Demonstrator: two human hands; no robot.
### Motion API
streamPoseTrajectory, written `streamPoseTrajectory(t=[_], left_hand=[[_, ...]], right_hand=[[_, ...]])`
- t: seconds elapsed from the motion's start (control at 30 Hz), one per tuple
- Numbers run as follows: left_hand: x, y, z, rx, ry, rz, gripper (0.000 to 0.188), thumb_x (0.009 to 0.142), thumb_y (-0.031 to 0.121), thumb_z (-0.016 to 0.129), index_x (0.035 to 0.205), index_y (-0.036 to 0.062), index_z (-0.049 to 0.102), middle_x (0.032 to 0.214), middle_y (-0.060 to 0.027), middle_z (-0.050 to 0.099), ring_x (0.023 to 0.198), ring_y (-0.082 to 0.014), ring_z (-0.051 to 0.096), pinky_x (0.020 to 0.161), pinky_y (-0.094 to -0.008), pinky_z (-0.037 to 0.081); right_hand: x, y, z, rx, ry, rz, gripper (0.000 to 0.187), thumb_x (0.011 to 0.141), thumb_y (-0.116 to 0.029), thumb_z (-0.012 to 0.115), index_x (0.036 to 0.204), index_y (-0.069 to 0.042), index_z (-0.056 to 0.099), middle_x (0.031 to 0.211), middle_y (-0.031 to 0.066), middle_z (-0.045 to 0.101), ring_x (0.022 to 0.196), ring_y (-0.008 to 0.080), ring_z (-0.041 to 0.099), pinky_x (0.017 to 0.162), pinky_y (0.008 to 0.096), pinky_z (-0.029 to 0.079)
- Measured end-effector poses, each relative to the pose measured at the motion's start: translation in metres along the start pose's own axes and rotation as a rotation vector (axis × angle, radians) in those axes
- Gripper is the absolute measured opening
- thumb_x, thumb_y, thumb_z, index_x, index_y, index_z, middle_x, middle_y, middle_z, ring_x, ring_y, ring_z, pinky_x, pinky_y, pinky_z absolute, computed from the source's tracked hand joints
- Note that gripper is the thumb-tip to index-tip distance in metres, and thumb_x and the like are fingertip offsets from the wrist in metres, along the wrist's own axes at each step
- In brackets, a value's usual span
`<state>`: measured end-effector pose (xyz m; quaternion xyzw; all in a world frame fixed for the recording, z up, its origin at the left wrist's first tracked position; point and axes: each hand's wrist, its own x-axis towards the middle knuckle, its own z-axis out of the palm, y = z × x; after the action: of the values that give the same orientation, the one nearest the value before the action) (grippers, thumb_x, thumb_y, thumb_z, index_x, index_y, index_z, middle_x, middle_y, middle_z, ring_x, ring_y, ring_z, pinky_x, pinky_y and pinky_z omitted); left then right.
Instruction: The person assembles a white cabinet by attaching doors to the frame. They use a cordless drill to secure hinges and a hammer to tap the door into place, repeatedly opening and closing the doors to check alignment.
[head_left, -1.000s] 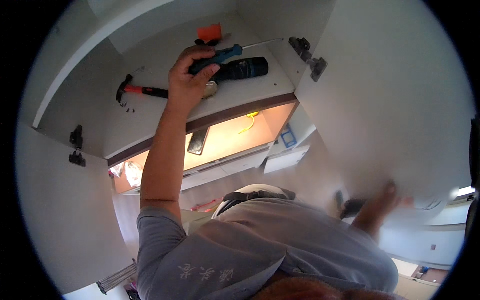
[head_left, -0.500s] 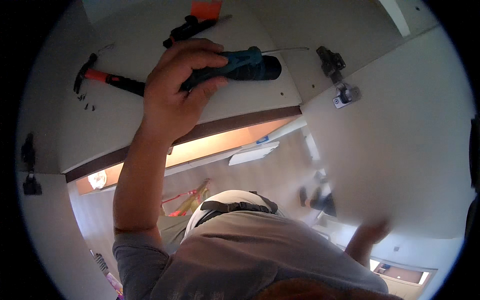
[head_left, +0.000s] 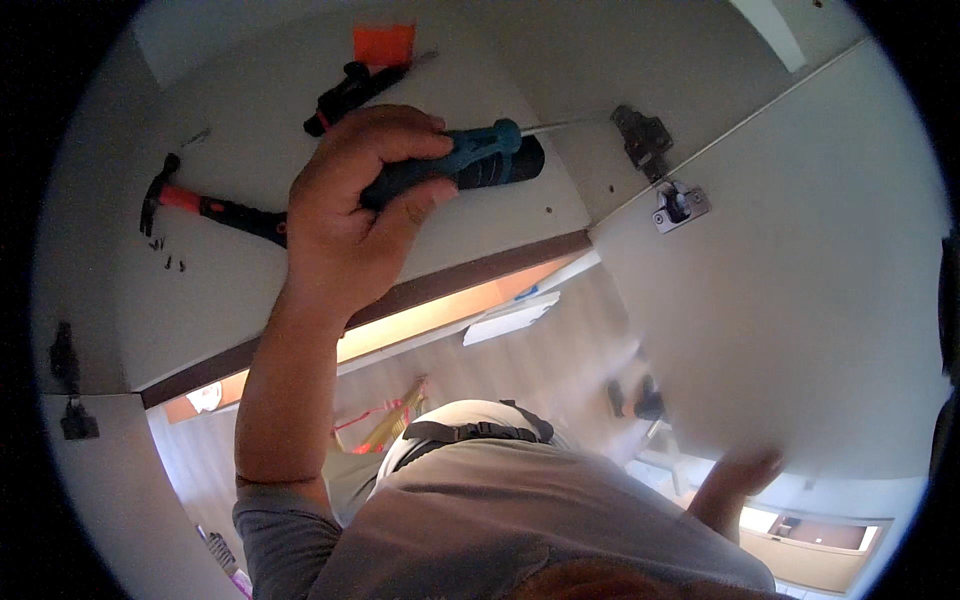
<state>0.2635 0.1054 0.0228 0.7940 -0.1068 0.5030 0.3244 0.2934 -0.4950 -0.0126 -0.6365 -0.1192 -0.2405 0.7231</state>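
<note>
My left hand [head_left: 350, 200] is closed round the teal and black handle of a screwdriver [head_left: 485, 147]. Its thin shaft points right, and the tip appears at or just in front of the dark hinge [head_left: 642, 143] on the cabinet side wall; contact is hard to tell. Behind the handle lies a thick black cylinder [head_left: 515, 163], partly hidden. Lower right, my right hand [head_left: 745, 472] grips the edge of the white cabinet door [head_left: 800, 300], its fingers partly hidden and blurred. A metal hinge cup [head_left: 682, 207] is fixed to that door.
On the cabinet board [head_left: 480, 225] lie a hammer [head_left: 240, 215] with a red and black handle, several small screws [head_left: 168, 262], and a black tool [head_left: 350, 95] beside an orange piece [head_left: 384, 45]. Another hinge [head_left: 64, 358] is at the left. A drawer-like compartment [head_left: 430, 322] glows below.
The screwdriver tip has come closer to the right hinge. The whole view has shifted slightly, the board's contents sitting lower. My right hand stays at the door edge.
</note>
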Motion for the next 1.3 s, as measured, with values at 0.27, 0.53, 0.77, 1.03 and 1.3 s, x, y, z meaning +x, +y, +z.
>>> streamPoseTrajectory(t=[0.27,0.53,0.77,1.03,1.3], left_hand=[[0.002,0.006,0.001,0.035,0.002,-0.049,0.032,0.082,0.007,0.082,0.111,0.0108,0.069,0.115,-0.0103,0.07,0.111,-0.0223,0.068,0.092,-0.0353,0.056],[0.001,0.009,0.002,0.023,-0.016,-0.077,0.032,0.082,0.006,0.081,0.111,0.0111,0.069,0.118,-0.0106,0.068,0.109,-0.0218,0.068,0.088,-0.0339,0.058],[0.002,0.009,-0.002,0.129,-0.133,0.055,0.03,0.085,0.007,0.078,0.113,0.011,0.069,0.12,-0.0091,0.067,0.108,-0.0217,0.069,0.087,-0.0339,0.06],[0.035,0.009,-0.022,0.492,-0.364,0.046,0.045,0.082,0.02,0.083,0.124,0.0142,0.071,0.116,-0.0099,0.072,0.104,-0.0315,0.071,0.088,-0.0391,0.059],[0.034,-0.001,-0.03,0.182,-0.335,-0.337,0.036,0.09,0.03,0.08,0.119,0.0095,0.075,0.101,-0.0108,0.076,0.089,-0.0216,0.073,0.081,-0.0333,0.057]], right_hand=[[0.001,-0.003,0.025,0.112,0.003,0.061,0.078,0.078,-0.04,0.085,0.138,0.0,0.053,0.13,0.0179,0.061,0.122,0.0397,0.059,0.1,0.061,0.051],[0.0,-0.002,0.012,0.178,-0.007,0.071,0.072,0.077,-0.035,0.086,0.133,0.0,0.057,0.13,0.0181,0.063,0.118,0.0399,0.062,0.098,0.0587,0.054],[0.007,0.015,-0.013,0.158,-0.048,0.077,0.075,0.074,-0.032,0.085,0.133,0.002,0.055,0.127,0.0185,0.061,0.117,0.0403,0.06,0.096,0.0574,0.053],[0.003,0.017,-0.001,-0.019,0.063,0.093,0.089,0.075,-0.042,0.085,0.141,0.002,0.044,0.129,0.0208,0.056,0.12,0.0402,0.056,0.1,0.0589,0.048],[-0.003,0.013,0.002,-0.016,0.013,-0.019,0.087,0.076,-0.04,0.088,0.144,-0.004,0.046,0.134,0.0194,0.055,0.124,0.0393,0.053,0.1,0.0579,0.048]])
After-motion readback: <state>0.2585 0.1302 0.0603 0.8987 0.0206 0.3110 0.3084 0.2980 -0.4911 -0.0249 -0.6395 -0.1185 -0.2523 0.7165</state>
